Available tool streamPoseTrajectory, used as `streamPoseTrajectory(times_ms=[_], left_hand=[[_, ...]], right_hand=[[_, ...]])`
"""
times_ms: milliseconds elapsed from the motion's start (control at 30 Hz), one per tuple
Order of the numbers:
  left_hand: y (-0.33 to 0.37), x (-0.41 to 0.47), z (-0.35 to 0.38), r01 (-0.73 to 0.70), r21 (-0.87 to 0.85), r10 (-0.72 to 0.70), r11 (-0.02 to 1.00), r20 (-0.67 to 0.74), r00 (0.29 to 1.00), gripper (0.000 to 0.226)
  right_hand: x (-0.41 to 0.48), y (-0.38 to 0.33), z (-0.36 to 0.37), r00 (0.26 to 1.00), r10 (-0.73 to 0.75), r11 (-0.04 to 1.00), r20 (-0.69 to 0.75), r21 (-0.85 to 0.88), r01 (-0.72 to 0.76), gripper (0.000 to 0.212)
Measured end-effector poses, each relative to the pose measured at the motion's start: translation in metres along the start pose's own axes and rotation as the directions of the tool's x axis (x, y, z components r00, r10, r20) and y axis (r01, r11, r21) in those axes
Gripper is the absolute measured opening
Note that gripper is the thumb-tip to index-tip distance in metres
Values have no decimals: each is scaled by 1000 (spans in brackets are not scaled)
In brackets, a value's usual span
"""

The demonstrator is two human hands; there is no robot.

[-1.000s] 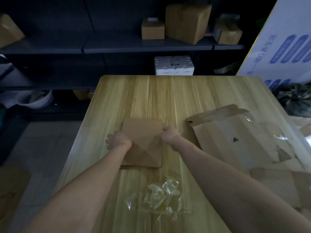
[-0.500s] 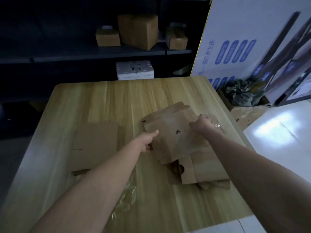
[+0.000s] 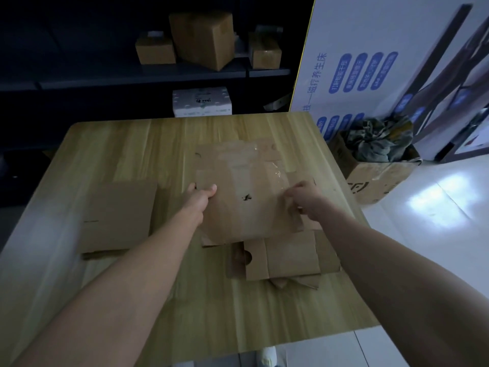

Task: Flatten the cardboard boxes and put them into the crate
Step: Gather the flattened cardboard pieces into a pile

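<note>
A large flattened cardboard box (image 3: 248, 192) with tape strips and a small dark mark lies on the wooden table (image 3: 164, 144), right of centre. My left hand (image 3: 202, 193) grips its left edge, thumb on top. My right hand (image 3: 304, 198) pinches its right side. Under its near edge lies another flattened box (image 3: 288, 256) with a round cut-out. A smaller flattened box (image 3: 119, 215) lies apart at the left. No crate shows on the table.
An open cardboard box (image 3: 378, 178) holding crumpled cloth stands on the white floor right of the table. A printed sign board (image 3: 370, 56) leans behind it. Dark shelves at the back carry closed cartons (image 3: 201, 38) and a white box (image 3: 202, 102).
Both hands left the small flattened box at the left and went to the large one. The large box now lies squarer to me, with my hands on its two sides.
</note>
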State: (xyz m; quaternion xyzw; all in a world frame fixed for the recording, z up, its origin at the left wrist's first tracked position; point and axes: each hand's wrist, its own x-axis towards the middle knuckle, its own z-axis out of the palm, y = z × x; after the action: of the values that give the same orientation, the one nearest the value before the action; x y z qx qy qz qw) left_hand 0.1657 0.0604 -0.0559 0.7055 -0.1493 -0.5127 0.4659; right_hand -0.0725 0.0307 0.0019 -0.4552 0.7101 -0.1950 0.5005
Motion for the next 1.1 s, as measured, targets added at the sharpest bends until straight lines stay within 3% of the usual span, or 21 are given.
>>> streamPoseTrajectory(times_ms=[100,200,267,333,467,600,667,733,867,967,1067,1100], left_hand=[[5,-19,20,-41,73,31,996,141,989,57],[-15,-31,49,29,239,-93,971,262,960,70],[-32,-41,61,47,364,-139,930,231,963,58],[-49,-40,68,54,449,-146,892,172,974,50],[-61,-32,76,33,455,-77,890,78,994,63],[-62,-25,82,-27,465,1,885,56,998,67],[-53,-25,82,-4,360,-29,933,85,996,78],[-46,-24,83,42,283,-71,958,92,993,79],[-51,-23,81,78,371,-131,925,120,984,58],[-65,-20,81,70,411,-118,909,92,989,58],[-69,-14,79,96,352,-112,931,25,993,54],[-68,-12,77,121,323,-137,938,26,990,53]], right_hand=[[1,3,-23,996,-44,999,-77,7,44,34],[-2,22,-42,997,-27,999,-78,-24,25,37],[-6,40,-50,1000,-15,994,-26,-108,12,21],[-2,55,-52,999,40,987,34,-159,-34,22],[57,100,-47,984,121,960,128,-268,-83,73],[112,127,-41,983,160,948,94,-292,-126,105],[71,87,-46,989,142,968,48,-217,-129,93],[31,50,-52,988,150,969,46,-207,-137,58],[21,48,-60,982,140,925,125,-369,-85,22],[31,65,-51,982,128,918,140,-392,-64,17],[41,72,-45,980,131,967,150,-237,-93,15],[39,70,-45,974,146,969,173,-224,-105,25]])
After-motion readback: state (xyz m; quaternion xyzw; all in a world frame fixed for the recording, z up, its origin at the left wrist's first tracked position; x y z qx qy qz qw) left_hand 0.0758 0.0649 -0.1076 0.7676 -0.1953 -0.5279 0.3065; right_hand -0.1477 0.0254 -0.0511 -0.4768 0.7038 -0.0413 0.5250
